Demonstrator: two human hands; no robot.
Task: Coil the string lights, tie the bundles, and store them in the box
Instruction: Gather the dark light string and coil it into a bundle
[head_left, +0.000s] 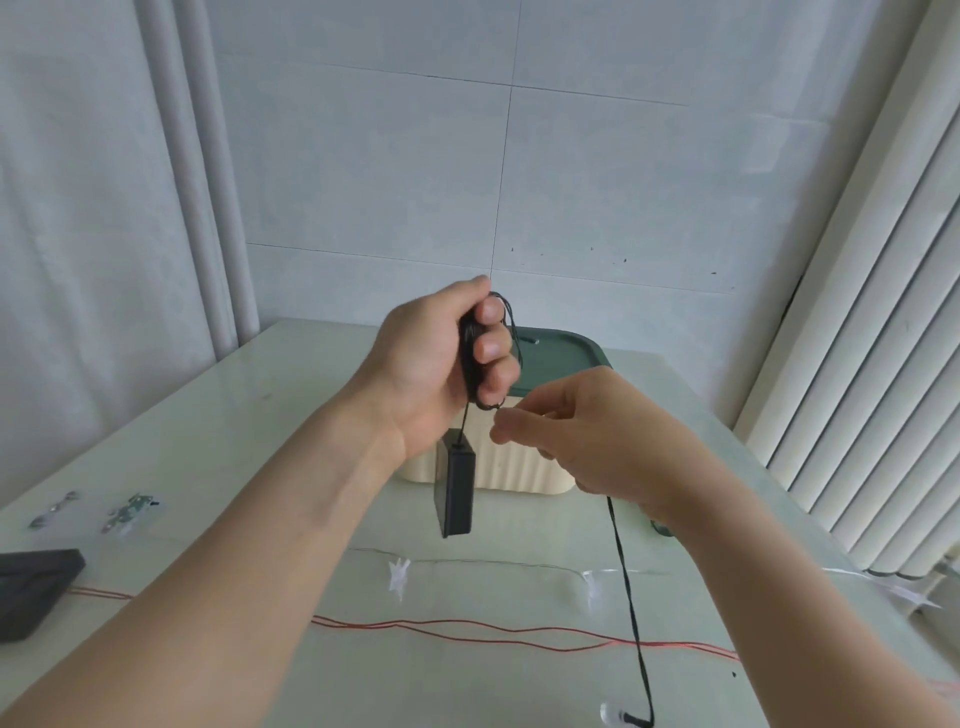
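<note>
My left hand (441, 358) is raised above the table and grips a coiled bundle of black string-light wire (470, 358). A black battery box (456, 486) dangles from the bundle on a short lead. My right hand (587, 431) pinches the black wire just below the coil. The loose black strand (631, 608) hangs from that hand down to the table's near edge, ending by a clear bulb (610, 716). Behind my hands stands the cream ribbed box (519, 467) with its dark green lid (566, 358) on.
A red wire pair (467, 629) and a thin wire with clear star lights (399, 571) lie across the pale table. A black case (31, 587) and small metal parts (124, 512) sit at the left. Vertical blinds (857, 364) hang on the right.
</note>
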